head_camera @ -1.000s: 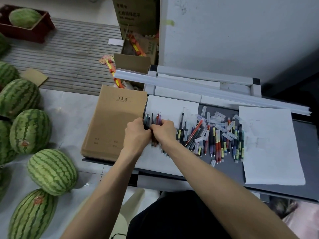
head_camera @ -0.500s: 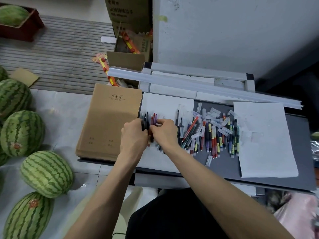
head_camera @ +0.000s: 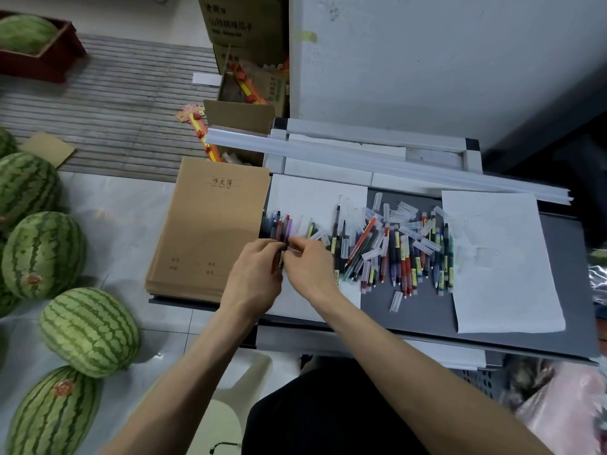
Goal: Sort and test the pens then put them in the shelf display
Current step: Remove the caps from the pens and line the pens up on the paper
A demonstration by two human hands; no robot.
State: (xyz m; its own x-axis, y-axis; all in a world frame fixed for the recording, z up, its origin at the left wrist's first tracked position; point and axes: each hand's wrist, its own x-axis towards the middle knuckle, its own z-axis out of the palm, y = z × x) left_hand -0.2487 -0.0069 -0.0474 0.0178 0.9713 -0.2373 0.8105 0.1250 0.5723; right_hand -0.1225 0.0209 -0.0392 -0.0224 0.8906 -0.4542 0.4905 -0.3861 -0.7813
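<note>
Fingers of the left hand are curled round a bunch of pens, and the right hand pinches the same bunch from the other side with thumb and fingertips. These pens stand side by side like a fan, tips pointing away from the person, over a white sheet on the grey tabletop. Just right of the hands lies a loose pile of pens mixed with clear caps. Further right is a second white sheet; left of the hands, a stack of brown notebooks. Behind, long white strips lie across, and cardboard boxes stand farthest.
</note>
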